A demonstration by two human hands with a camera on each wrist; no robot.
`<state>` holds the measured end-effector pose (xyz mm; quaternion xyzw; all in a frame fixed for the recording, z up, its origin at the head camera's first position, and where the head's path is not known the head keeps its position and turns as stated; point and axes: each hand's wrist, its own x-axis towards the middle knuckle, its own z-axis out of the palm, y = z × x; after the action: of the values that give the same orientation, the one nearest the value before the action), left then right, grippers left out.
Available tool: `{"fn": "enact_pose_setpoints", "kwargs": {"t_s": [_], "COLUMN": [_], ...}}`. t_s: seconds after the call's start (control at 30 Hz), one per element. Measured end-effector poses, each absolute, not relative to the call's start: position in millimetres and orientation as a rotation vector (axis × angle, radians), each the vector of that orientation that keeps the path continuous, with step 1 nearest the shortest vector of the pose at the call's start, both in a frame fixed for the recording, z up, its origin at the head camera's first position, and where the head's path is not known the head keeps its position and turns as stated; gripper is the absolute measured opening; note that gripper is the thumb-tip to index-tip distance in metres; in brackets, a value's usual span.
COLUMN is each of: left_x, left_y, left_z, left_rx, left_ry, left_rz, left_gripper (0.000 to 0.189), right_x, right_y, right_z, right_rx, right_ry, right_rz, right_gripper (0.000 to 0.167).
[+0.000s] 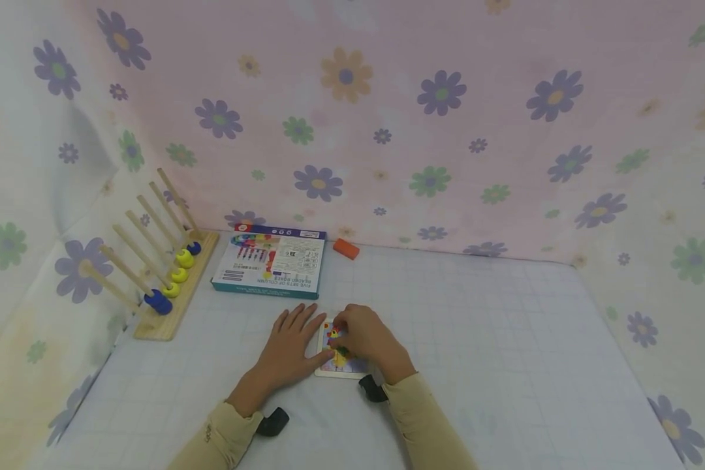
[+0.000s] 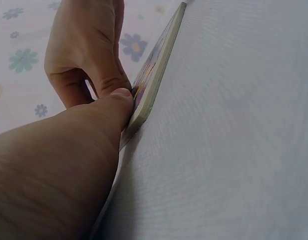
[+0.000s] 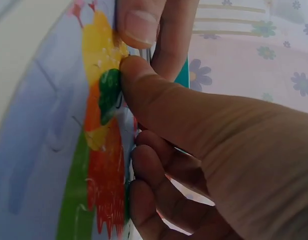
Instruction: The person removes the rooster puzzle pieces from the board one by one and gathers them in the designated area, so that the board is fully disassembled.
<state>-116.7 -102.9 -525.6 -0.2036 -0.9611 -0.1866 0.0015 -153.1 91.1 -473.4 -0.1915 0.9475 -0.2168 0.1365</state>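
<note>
Your left hand [image 1: 288, 349] lies spread on the table [image 1: 505, 339], fingers straight and apart, just beside the left side of a picture board [image 1: 355, 367]. Its thumb reaches over the edge and touches the board's face. Your right hand [image 1: 369, 336] is above the board with its fingers bent – thumb and fingertips meet the picture, and you can't tell from these views whether they pinch a piece. The two thumbs sit very near each other.

The board lies flat on the table in front of you, nearer than the box [image 1: 270, 261]. It shows a yellow bird [image 3: 96, 42] with a green wing [image 3: 109, 92] and a red-orange tail [image 3: 106, 185]; your right thumb is next to that wing.

Farther back, the box lies flat, with an orange block [image 1: 346, 248] near its far right corner. To its left stands a wooden rack [image 1: 176, 307] with slanting rods [image 1: 135, 245] – blue beads [image 1: 158, 301] and yellow beads [image 1: 179, 274] sit low on some of them.
</note>
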Motion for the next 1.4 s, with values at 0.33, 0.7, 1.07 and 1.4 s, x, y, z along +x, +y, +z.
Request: {"fn": "enact_pose_setpoints", "kwargs": {"t_s": [0.33,0.7,1.07,1.4], "left_x": [-116.8,-116.6,-116.6,-117.1], "left_y": [-102.5,-102.8,-103.0,-102.4], "left_z": [-525.9,-524.9,-525.2,-526.5], "left_rx": [-0.641,-0.642,-0.632,-0.627], "left_ry": [-3.016,-3.016,-3.014,-3.019], "left_rz": [-0.572,-0.584,-0.565,-0.581], "left_gripper": [0.079,0.078,0.078,0.078], "right_x": [-157.9,-154.7,-151.1,-152.4], "right_y": [93.4,95.1,93.1,95.0], "right_z": [-474.5,-477.4,-476.7,-480.6], "right_rx": [-0.512,-0.548,-0.612,-0.603], "right_ry": [2.666,2.685,2.732,2.676], "right_rz": [-0.675,-0.738,-0.703,-0.801], "right_gripper": [0.038,0.040,0.039,0.035]}}
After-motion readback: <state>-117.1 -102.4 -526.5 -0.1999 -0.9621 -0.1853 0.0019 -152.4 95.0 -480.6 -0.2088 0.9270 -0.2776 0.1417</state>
